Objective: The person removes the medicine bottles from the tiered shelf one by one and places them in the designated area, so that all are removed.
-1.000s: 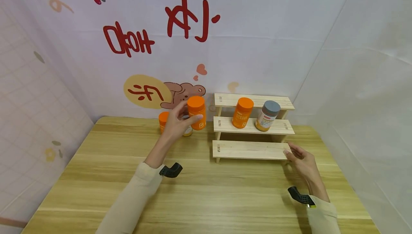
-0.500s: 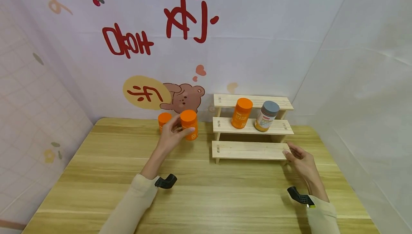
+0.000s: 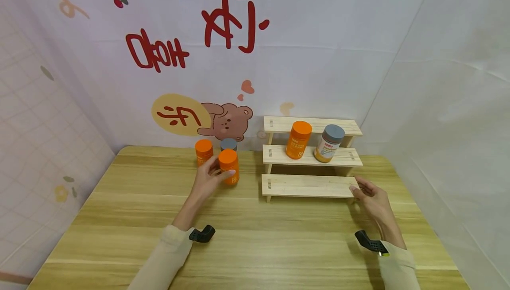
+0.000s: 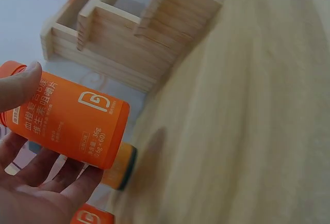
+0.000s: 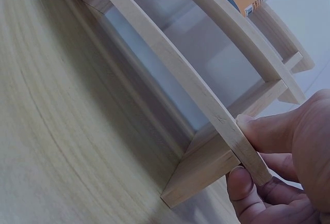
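My left hand [image 3: 204,181] grips an orange bottle [image 3: 229,160] with white lettering, thumb on one side and fingers round the other. In the left wrist view this supplement bottle [image 4: 77,118] appears raised over the tabletop. Close behind it stand a grey-lidded jar [image 3: 229,144], mostly hidden, and another orange bottle [image 3: 204,148]. At the right, my right hand [image 3: 373,198] pinches the end of the lowest board of a three-step wooden shelf [image 3: 307,186]; the right wrist view shows thumb above and fingers below that board [image 5: 191,82].
On the middle step stand an orange bottle [image 3: 299,141] and a grey-lidded jar [image 3: 329,144]. The wooden table [image 3: 255,241] ends at a printed cloth backdrop [image 3: 318,59] behind, with cloth along both sides too.
My left hand has brought the orange bottle left, down and towards me, away from the shelf. The grey-lidded jar behind it shows its lid now. My right hand has kept its place.
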The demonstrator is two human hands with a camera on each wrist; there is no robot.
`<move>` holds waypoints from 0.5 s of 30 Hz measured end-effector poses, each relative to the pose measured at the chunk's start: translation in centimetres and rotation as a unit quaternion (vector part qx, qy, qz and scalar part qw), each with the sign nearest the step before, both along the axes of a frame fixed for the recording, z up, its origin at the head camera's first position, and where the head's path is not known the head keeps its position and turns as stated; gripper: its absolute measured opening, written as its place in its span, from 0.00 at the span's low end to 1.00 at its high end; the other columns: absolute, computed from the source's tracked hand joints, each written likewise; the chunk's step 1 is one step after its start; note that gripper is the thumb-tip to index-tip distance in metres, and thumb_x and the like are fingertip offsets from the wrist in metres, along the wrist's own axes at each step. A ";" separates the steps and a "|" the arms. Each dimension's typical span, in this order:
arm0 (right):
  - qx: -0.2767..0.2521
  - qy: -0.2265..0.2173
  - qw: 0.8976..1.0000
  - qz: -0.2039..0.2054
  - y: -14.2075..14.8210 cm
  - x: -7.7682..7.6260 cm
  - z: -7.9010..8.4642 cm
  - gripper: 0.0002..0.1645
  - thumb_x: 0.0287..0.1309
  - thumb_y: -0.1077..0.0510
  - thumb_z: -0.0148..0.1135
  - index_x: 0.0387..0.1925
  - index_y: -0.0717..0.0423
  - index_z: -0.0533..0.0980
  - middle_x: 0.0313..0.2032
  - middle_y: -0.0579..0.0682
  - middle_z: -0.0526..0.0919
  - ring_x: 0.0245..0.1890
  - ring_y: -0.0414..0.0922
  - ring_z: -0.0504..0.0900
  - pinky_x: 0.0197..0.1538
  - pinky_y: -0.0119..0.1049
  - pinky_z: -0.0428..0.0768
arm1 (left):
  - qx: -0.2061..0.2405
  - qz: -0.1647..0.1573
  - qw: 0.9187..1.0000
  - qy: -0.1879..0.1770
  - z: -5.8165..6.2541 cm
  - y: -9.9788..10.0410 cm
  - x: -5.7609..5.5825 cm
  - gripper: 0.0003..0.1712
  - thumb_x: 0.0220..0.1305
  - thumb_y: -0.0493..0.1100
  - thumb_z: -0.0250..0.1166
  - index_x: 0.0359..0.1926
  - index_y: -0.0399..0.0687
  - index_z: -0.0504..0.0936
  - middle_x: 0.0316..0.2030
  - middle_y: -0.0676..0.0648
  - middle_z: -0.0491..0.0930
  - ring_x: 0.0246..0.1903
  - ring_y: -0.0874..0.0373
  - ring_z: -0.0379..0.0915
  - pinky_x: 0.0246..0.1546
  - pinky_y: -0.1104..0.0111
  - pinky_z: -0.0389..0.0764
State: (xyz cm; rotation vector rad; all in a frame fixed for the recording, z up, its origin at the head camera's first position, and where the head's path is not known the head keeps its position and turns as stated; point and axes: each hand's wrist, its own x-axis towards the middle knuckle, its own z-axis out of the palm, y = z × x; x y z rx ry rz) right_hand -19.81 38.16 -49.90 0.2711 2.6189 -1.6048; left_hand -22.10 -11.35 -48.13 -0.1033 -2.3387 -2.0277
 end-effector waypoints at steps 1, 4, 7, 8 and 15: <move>-0.002 -0.001 1.000 0.000 0.0 0.0 0.0 0.48 0.70 0.37 0.59 0.79 0.57 0.57 0.77 0.67 0.58 0.76 0.63 0.60 0.46 0.09 0.73 | -0.001 0.001 1.000 -0.006 -0.3 -0.1 0.1 0.37 0.63 0.42 0.75 0.72 0.49 0.72 0.66 0.39 0.76 0.68 0.44 0.71 0.73 0.50 0.70; -0.006 -0.004 1.000 0.005 -0.1 0.0 0.1 0.47 0.71 0.38 0.59 0.80 0.57 0.56 0.78 0.67 0.56 0.77 0.63 0.59 0.47 0.10 0.74 | -0.001 0.003 1.000 -0.017 -1.0 -0.2 0.2 0.37 0.63 0.41 0.74 0.71 0.48 0.72 0.67 0.40 0.75 0.69 0.44 0.70 0.73 0.50 0.69; 0.000 -0.004 1.000 0.009 -0.2 0.2 0.2 0.47 0.71 0.38 0.60 0.80 0.57 0.56 0.78 0.67 0.56 0.77 0.64 0.58 0.46 0.09 0.73 | -0.004 0.003 1.000 -0.021 -1.5 -0.4 0.2 0.36 0.63 0.39 0.74 0.70 0.48 0.73 0.66 0.40 0.75 0.69 0.44 0.70 0.73 0.50 0.70; 0.004 -0.004 1.000 0.012 -0.1 0.2 0.3 0.47 0.71 0.38 0.59 0.80 0.57 0.56 0.78 0.67 0.55 0.77 0.64 0.58 0.46 0.09 0.72 | -0.003 0.002 1.000 -0.022 -1.7 -0.4 0.2 0.36 0.63 0.39 0.74 0.70 0.48 0.73 0.67 0.41 0.75 0.69 0.44 0.70 0.73 0.51 0.69; 0.012 -0.006 1.000 0.012 0.0 0.2 0.2 0.47 0.71 0.37 0.59 0.80 0.56 0.56 0.78 0.67 0.55 0.77 0.65 0.58 0.46 0.08 0.71 | -0.004 -0.006 1.000 -0.025 -2.4 -0.6 0.1 0.37 0.64 0.39 0.73 0.72 0.48 0.70 0.70 0.41 0.73 0.72 0.44 0.66 0.75 0.51 0.67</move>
